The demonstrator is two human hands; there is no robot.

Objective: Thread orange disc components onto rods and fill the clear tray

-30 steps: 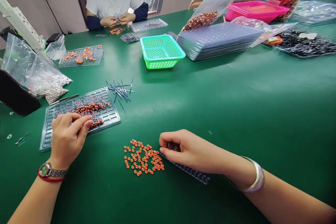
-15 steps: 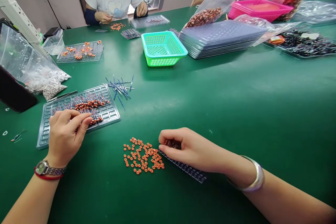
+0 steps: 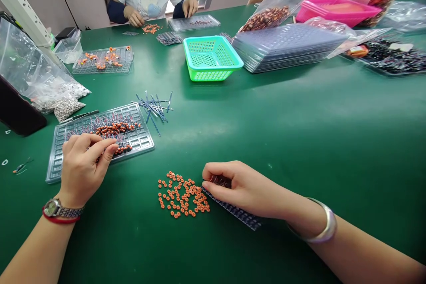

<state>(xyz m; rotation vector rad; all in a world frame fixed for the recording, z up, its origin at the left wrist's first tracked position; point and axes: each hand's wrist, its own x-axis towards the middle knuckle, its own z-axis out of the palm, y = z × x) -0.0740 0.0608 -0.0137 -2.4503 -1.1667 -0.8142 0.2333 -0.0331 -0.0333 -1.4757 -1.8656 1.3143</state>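
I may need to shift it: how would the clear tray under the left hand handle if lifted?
The clear tray looks like thin moulded plastic, so probably light and slightly flexible. Its orange parts look loose; tilting might spill them.

Loose orange discs beside dark patterned strip

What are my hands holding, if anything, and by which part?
Your right hand curls around dark reddish pieces; the exact place of the hold is hidden. Your left hand is pinched over the tray; whether it holds anything cannot be told.
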